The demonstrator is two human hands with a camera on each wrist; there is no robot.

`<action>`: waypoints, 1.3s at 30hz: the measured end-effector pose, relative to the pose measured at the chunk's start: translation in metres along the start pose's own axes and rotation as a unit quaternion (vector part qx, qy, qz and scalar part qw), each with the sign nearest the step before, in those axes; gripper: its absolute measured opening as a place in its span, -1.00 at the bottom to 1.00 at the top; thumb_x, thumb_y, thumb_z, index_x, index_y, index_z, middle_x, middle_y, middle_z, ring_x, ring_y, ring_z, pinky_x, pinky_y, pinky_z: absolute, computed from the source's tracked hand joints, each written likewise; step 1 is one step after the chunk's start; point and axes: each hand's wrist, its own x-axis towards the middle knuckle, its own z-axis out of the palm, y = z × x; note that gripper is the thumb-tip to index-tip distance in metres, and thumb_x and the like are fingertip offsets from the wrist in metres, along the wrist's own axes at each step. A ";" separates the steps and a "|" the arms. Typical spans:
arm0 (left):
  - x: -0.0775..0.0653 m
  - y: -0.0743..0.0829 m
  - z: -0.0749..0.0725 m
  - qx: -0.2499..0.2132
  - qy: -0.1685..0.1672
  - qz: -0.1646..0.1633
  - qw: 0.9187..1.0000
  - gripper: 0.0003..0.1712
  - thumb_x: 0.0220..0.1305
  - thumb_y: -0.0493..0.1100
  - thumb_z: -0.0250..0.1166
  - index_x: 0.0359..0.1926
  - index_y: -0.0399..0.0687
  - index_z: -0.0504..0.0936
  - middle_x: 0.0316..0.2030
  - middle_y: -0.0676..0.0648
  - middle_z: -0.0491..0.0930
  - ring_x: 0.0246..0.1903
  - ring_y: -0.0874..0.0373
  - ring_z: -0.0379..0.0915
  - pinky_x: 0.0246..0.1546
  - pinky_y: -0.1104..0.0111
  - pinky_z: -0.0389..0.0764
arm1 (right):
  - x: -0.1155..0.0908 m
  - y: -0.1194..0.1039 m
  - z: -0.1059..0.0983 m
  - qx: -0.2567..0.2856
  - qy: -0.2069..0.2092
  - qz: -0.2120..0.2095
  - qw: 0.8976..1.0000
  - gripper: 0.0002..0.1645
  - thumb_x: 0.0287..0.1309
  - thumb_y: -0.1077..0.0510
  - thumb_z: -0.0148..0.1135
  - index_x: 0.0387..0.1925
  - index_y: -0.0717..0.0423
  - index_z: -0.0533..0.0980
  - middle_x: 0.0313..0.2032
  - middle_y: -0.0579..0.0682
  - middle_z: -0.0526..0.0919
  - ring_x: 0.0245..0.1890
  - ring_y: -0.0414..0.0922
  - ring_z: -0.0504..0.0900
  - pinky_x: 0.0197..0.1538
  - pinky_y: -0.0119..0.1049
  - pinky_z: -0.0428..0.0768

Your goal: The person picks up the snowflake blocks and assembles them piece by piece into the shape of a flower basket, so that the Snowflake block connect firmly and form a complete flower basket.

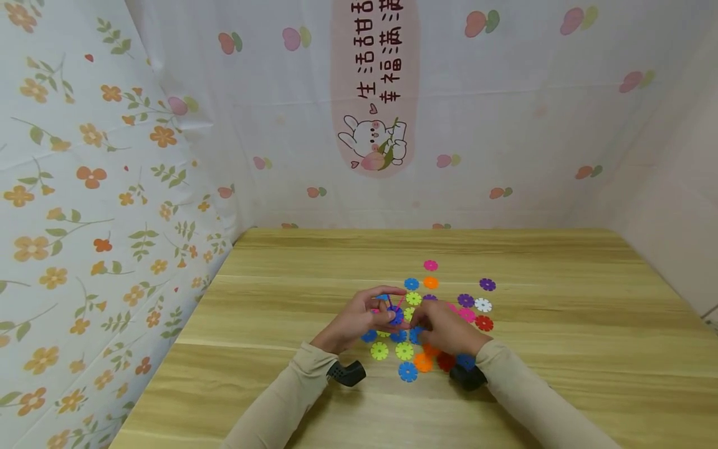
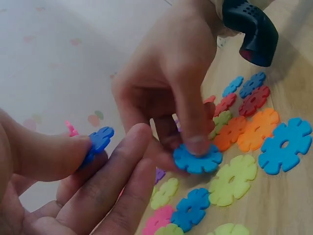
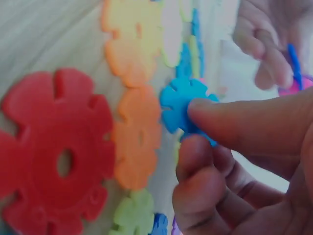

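Note:
My left hand (image 1: 361, 315) pinches a dark blue notched flower disc (image 2: 100, 139) between thumb and fingers. A pink piece (image 2: 71, 128) shows just behind that disc. In the head view, thin purple and pink edges stand up from it, partly hidden by the fingers. To the right, my right hand (image 1: 451, 329) grips a light blue flower disc (image 3: 176, 105), thumb on its face and fingers beneath. This disc is close over the loose pieces and apart from the dark blue one.
Loose flower discs in several colours lie spread around and under both hands, among them a red disc (image 1: 483, 323), a white disc (image 1: 483, 305) and a yellow-green disc (image 1: 379, 350). They lie on a wooden table (image 1: 235, 349). Patterned cloth (image 1: 280, 125) hangs behind.

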 end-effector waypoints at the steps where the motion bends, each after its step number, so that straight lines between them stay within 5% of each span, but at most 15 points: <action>1: 0.000 0.000 0.000 -0.001 0.001 0.001 1.000 -0.51 0.48 -0.36 0.08 0.37 -0.06 0.44 -0.40 -0.03 0.35 -0.04 -0.21 0.71 0.06 -0.03 0.66 | -0.001 0.002 -0.001 0.012 -0.001 -0.003 1.000 -0.86 0.12 0.39 0.33 -0.26 0.19 0.65 -0.35 -0.04 0.63 -0.39 -0.22 0.45 -0.31 -0.44 0.53; 7: 0.000 -0.001 0.001 -0.010 0.008 -0.006 1.000 -0.53 0.49 -0.34 0.07 0.37 -0.08 0.42 -0.37 -0.05 0.39 -0.03 -0.16 0.72 0.07 0.02 0.67 | -0.008 0.008 -0.008 0.146 -0.005 0.000 0.989 -0.94 0.35 0.33 0.15 -0.22 0.19 0.55 -0.28 0.13 0.62 -0.43 -0.08 0.61 -0.39 -0.31 0.62; 11: 0.002 -0.002 0.001 -0.013 0.020 -0.009 1.000 -0.51 0.48 -0.34 0.07 0.39 -0.12 0.39 -0.35 -0.09 0.44 -0.07 -0.16 0.74 0.03 0.03 0.69 | -0.010 0.006 -0.009 0.187 0.044 0.010 0.981 -0.92 0.40 0.33 0.09 -0.17 0.22 0.52 -0.29 0.23 0.66 -0.43 0.03 0.65 -0.40 -0.23 0.67; 17: 0.004 -0.002 0.004 0.003 0.018 -0.010 1.000 -0.51 0.46 -0.27 0.15 0.37 -0.07 0.41 -0.45 -0.05 0.48 -0.18 -0.16 0.76 0.00 0.03 0.71 | -0.006 0.000 -0.008 0.183 0.115 0.003 0.976 -0.87 0.38 0.34 0.13 -0.10 0.20 0.55 -0.31 0.16 0.69 -0.36 0.14 0.68 -0.30 -0.18 0.72; 24: 0.004 0.001 0.006 -0.002 0.017 -0.008 1.000 -0.46 0.46 -0.27 0.15 0.42 -0.11 0.35 -0.48 -0.02 0.49 -0.24 -0.09 0.75 -0.03 0.11 0.73 | -0.008 -0.006 -0.005 0.150 0.148 -0.020 0.977 -0.87 0.36 0.34 0.17 -0.15 0.14 0.59 -0.33 0.12 0.71 -0.38 0.09 0.70 -0.30 -0.19 0.72; 33: 0.002 0.001 0.008 -0.020 0.020 -0.015 0.999 -0.44 0.46 -0.30 0.14 0.43 -0.11 0.34 -0.47 0.04 0.48 -0.34 0.17 0.73 0.02 0.13 0.72 | -0.009 -0.007 -0.001 0.169 0.173 -0.058 0.969 -0.88 0.35 0.34 0.17 -0.16 0.15 0.60 -0.37 0.14 0.72 -0.39 0.04 0.72 -0.29 -0.18 0.73; 39: 0.003 0.002 0.014 -0.035 0.027 -0.014 0.999 -0.46 0.46 -0.31 0.14 0.42 -0.10 0.35 -0.51 0.05 0.47 -0.40 0.20 0.69 -0.03 0.18 0.73 | -0.010 -0.010 0.001 0.135 0.217 -0.089 0.963 -0.85 0.31 0.38 0.21 -0.23 0.11 0.62 -0.41 0.05 0.72 -0.45 -0.06 0.70 -0.31 -0.23 0.73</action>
